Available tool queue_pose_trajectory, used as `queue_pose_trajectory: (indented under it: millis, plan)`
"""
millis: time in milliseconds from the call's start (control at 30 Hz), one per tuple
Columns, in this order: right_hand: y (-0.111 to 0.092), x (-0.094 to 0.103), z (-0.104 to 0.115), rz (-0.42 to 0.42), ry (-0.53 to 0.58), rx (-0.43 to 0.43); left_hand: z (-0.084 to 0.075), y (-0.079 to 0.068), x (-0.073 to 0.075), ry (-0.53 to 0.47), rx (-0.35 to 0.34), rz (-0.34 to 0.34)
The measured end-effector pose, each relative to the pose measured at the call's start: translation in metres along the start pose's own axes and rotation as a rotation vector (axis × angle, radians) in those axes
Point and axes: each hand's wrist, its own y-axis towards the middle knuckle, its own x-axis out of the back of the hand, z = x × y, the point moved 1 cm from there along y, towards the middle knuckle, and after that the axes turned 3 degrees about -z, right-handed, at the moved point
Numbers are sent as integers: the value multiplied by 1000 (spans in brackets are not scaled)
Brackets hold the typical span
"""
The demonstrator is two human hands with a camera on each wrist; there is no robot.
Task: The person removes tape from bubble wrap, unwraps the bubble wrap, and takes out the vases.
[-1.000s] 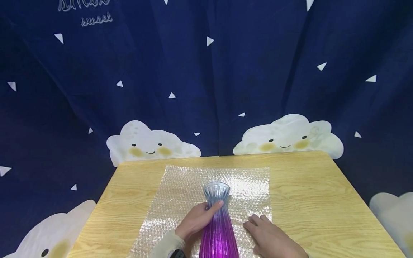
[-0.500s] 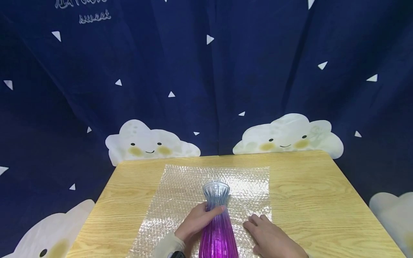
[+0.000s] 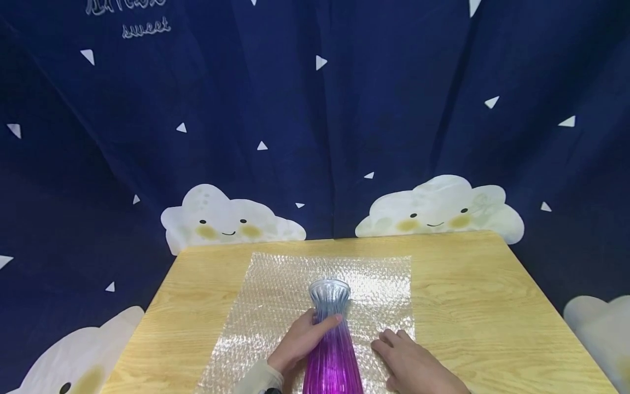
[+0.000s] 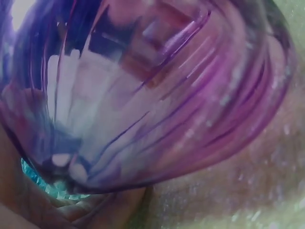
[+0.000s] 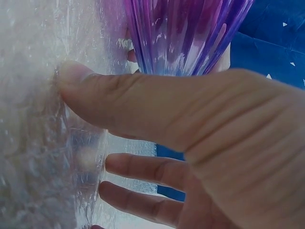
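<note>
A ribbed glass vase [image 3: 333, 358], clear at the flared rim and purple lower down, lies over a sheet of bubble wrap [image 3: 280, 284] with its rim toward the far side. My left hand [image 3: 301, 337] grips its neck, thumb across the top. Purple glass [image 4: 205, 100] fills most of the left wrist view, with fingers curled beneath the neck. To the right of the vase, my right hand [image 3: 415, 362] rests on the wrap near its right edge. In the right wrist view its thumb [image 5: 119, 98] and fingertips touch the plastic, with nothing gripped. The vase's base is out of the head view.
The wrap lies on a light wooden table [image 3: 482, 295]. Behind and beside it hangs a dark blue curtain [image 3: 394, 98] printed with white triangles and smiling clouds. A dark watch [image 3: 272, 390] shows at the left cuff.
The left thumb has shifted slightly across the vase's neck since the first frame. The vase and the right hand stay nearly in place.
</note>
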Motion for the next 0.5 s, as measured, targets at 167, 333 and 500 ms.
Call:
queue_pose_trajectory:
  millis: [167, 333, 500]
  plan:
    - [-1, -1, 1, 8, -6, 1, 3, 0, -2, -68, 15, 17]
    - [0, 0, 1, 1, -27, 14, 1, 1, -3, -124, 11, 34]
    - [0, 0, 1, -8, -35, 18, 3, 2, -1, -164, 7, 73]
